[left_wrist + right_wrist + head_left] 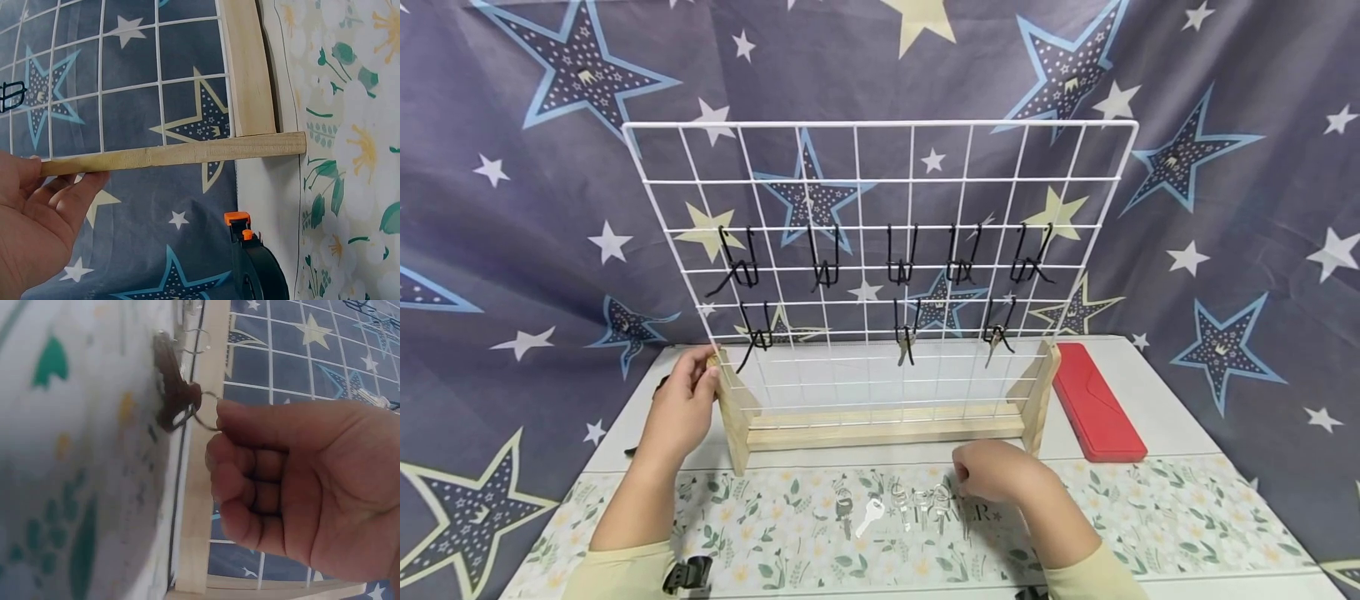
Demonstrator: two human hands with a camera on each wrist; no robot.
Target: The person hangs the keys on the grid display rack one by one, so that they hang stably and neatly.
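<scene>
My left hand (679,410) grips the upper end of the wooden side piece (187,152) of a white wire grid rack (880,124), thumb and fingers on its edge. Over the mat, in front of the rack's right part, my right hand (1003,473) pinches a metal ring (205,427) between thumb and forefinger, and a key (177,394) hangs from it close above the mat. More keys on rings, among them a silver key (870,516) and a darker key (844,510), lie in a row left of it. Black hooks (900,271) hang on the grid in two rows; keys hang on two lower ones.
A flowered mat (737,533) covers the table's front. A red case (1097,408) lies right of the rack. Left of the rack is a dark rounded object with orange parts (259,269). A star-patterned cloth (1247,208) hangs behind.
</scene>
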